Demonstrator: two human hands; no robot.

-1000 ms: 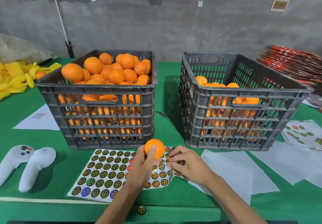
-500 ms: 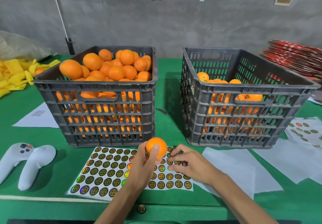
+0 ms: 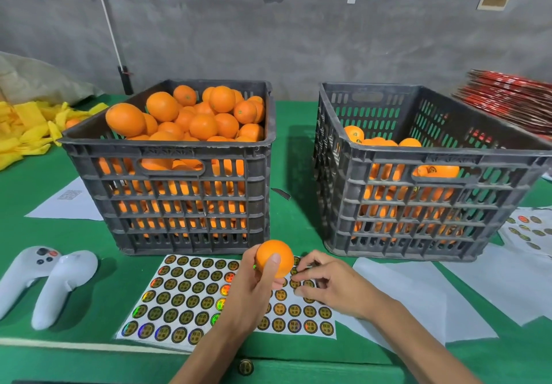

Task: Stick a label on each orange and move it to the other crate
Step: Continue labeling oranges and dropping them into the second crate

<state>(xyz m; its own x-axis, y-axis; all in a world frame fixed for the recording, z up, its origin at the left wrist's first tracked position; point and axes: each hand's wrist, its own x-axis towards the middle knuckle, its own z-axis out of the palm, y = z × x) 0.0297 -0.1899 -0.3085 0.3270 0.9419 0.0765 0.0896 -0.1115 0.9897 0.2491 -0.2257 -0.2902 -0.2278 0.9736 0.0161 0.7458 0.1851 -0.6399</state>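
L hand (image 3: 254,291) grips an orange (image 3: 274,258), thumb up across its front, fingers curled behind, holding it above the top edge of the sticker sheet (image 3: 191,297), just in front of the gap btwn the two crates. R hand (image 3: 331,285) is down on the sheet's upper right corner w/ fingers curled, tips pinching at a round label there; can't tell whether the label is lifted off the backing yet, too small. Sheet lies flat on the green table (image 3: 286,159) near the front edge, rows of round gold/holographic labels, a few slots at its top right hidden by the hands. Left crate (image 3: 167,204), dark grey slotted plastic, is heaped w/ oranges above the rim. Right crate (image 3: 418,210), same type, is roughly half full, fruit below the rim, some showing labels. Two white handheld controllers (image 3: 47,282) lie side by side on the table at far left. White paper sheets (image 3: 424,300) spread under and right of the R hand; another label sheet (image 3: 528,228) at the right edge. Yellow wrappers (image 3: 27,132) piled at back left, a red stack (image 3: 513,96) at back right.
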